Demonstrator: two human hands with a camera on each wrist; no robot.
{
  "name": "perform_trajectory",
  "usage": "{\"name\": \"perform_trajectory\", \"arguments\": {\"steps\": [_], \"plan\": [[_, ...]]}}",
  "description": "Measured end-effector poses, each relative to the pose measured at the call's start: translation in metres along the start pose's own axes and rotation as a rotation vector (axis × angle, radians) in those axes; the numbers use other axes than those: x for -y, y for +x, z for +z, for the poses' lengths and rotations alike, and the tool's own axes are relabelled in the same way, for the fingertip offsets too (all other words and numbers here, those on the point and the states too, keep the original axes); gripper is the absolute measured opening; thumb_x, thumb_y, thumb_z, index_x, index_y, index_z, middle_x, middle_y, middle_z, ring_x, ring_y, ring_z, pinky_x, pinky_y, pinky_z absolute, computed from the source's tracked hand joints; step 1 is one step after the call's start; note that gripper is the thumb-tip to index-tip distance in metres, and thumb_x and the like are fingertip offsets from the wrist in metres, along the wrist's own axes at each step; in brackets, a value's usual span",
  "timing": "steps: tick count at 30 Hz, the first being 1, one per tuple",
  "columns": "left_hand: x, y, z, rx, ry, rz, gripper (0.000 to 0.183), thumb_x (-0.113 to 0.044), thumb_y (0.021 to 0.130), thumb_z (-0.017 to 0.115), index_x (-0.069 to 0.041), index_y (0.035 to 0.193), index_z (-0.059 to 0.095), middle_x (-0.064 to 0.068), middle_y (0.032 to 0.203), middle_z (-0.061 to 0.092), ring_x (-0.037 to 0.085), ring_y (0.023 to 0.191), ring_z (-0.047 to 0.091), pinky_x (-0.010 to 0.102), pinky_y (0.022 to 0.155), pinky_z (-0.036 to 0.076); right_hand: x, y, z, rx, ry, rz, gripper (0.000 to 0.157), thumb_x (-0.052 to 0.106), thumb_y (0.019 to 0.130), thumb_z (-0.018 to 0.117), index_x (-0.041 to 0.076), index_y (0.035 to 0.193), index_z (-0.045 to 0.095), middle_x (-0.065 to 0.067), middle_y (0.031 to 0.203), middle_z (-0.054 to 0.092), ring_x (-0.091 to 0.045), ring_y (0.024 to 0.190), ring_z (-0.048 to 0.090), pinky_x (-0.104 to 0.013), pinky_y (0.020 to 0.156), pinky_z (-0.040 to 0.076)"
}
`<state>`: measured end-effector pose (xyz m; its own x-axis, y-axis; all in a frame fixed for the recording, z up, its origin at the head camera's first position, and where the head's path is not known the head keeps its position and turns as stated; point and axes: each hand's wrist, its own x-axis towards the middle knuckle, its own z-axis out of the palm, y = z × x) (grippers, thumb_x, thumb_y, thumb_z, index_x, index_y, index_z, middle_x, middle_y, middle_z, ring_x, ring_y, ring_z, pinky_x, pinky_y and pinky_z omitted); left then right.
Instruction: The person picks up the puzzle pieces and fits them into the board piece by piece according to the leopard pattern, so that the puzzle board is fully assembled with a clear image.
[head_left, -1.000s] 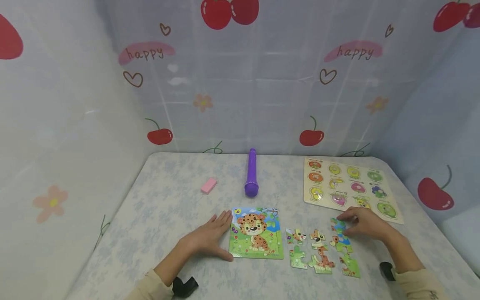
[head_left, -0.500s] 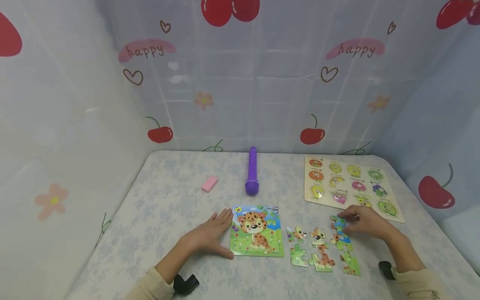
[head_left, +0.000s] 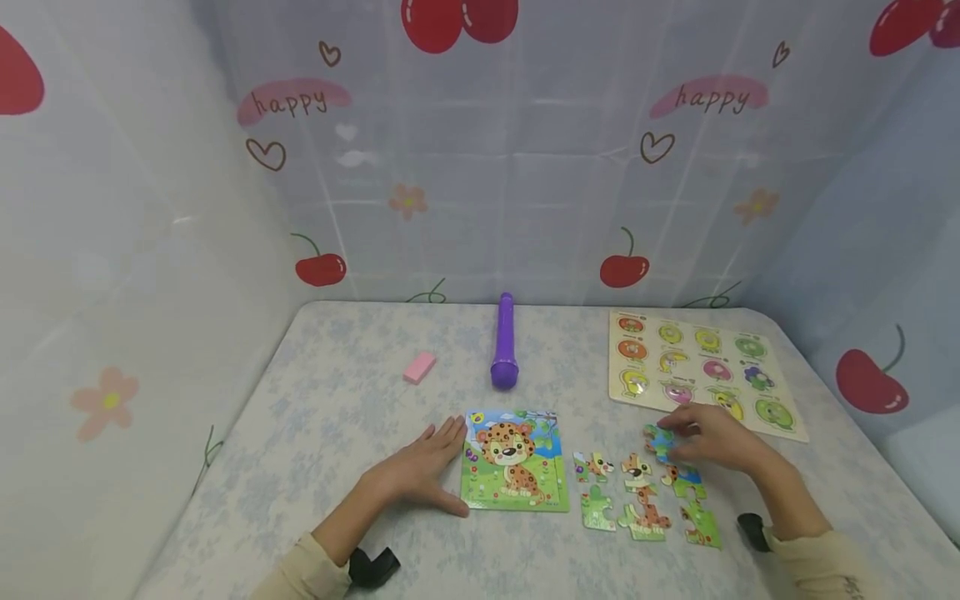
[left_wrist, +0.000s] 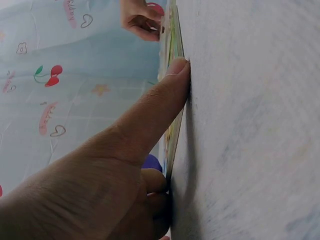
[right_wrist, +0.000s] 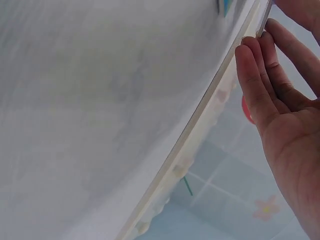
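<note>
My left hand lies with straight fingers on the table, its fingertips and thumb at the left edge of a square leopard picture board. In the left wrist view the thumb touches the board's edge. To the right, my right hand pinches a blue-green jigsaw piece between thumb and fingers, just above the other pieces. Only a thin edge of that piece shows in the right wrist view. Several loose jigsaw pieces with parts of the leopard lie between the board and my right hand.
A cream fruit picture board lies at the back right, behind my right hand. A purple toy microphone and a pink eraser-like block lie toward the back. A patterned curtain stands behind the table.
My right hand has lifted the blue-green jigsaw piece from the right-hand group and moved it a little to the left. My left hand has stayed in place.
</note>
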<state>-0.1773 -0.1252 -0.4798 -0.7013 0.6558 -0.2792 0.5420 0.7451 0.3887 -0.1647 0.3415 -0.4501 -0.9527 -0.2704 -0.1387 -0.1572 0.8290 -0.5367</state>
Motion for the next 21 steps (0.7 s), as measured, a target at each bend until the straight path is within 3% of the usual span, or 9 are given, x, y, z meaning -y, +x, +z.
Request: {"name": "perform_trajectory", "arguments": {"steps": [7, 14, 21], "plan": [[0.001, 0.0, 0.0, -0.001, -0.008, 0.003, 0.122, -0.068, 0.072, 0.071, -0.003, 0.156, 0.012, 0.011, 0.165, 0.004, 0.025, 0.154, 0.004, 0.046, 0.125, 0.011, 0.012, 0.012, 0.007, -0.016, -0.024, -0.066, 0.038, 0.02, 0.074, 0.083, 0.007, 0.108, 0.073, -0.003, 0.101, 0.066, -0.02, 0.093, 0.065, -0.035, 0.079, 0.058], [0.003, 0.0, 0.0, 0.0, -0.016, 0.01, 0.12, -0.068, 0.073, 0.071, -0.003, 0.156, 0.012, 0.011, 0.165, 0.004, 0.024, 0.154, 0.004, 0.045, 0.125, 0.011, 0.032, 0.027, 0.015, -0.02, -0.003, -0.143, 0.038, 0.02, 0.077, 0.081, 0.005, 0.111, 0.072, -0.005, 0.104, 0.066, -0.026, 0.095, 0.066, -0.043, 0.082, 0.058], [0.002, 0.0, -0.001, 0.011, -0.017, 0.011, 0.118, -0.066, 0.075, 0.071, -0.003, 0.156, 0.012, 0.01, 0.165, 0.004, 0.024, 0.154, 0.004, 0.045, 0.125, 0.012, 0.056, 0.041, 0.028, -0.015, 0.02, -0.172, 0.037, 0.019, 0.077, 0.081, 0.006, 0.111, 0.072, -0.004, 0.104, 0.066, -0.025, 0.095, 0.066, -0.041, 0.08, 0.058]]}}
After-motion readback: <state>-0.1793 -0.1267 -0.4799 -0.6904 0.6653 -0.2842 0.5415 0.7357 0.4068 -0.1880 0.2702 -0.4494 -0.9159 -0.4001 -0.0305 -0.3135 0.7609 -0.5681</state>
